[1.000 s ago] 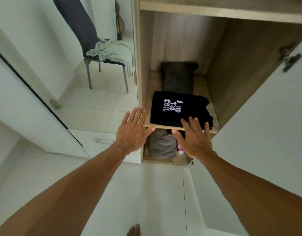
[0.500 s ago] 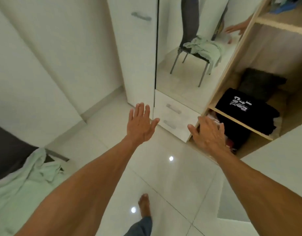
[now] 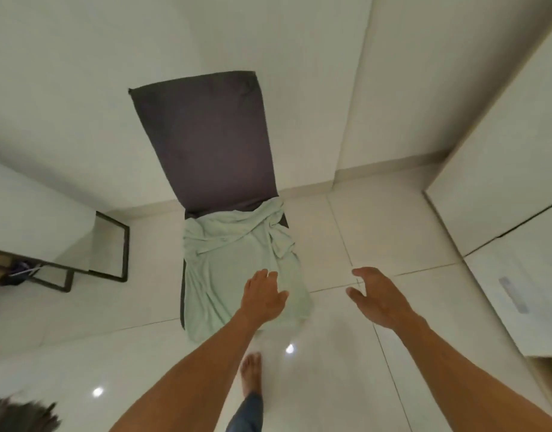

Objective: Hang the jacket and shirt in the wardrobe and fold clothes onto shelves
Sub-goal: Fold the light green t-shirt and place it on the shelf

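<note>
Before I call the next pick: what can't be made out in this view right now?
- Head view: whether the left hand touches the green garment; the hand itself covers the contact.
- Garment type: crumpled on the chair, shirt or jacket unclear.
- The dark shape in the bottom left corner: blurred and cut by the edge.

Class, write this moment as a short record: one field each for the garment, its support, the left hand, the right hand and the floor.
garment: pale green garment, crumpled, unfolded
support: dark chair, garment draped over its seat and front edge
left hand: open, above the garment; contact unclear
right hand: open, above bare floor, holding nothing
floor: glossy pale tiles; one bare foot on them
</note>
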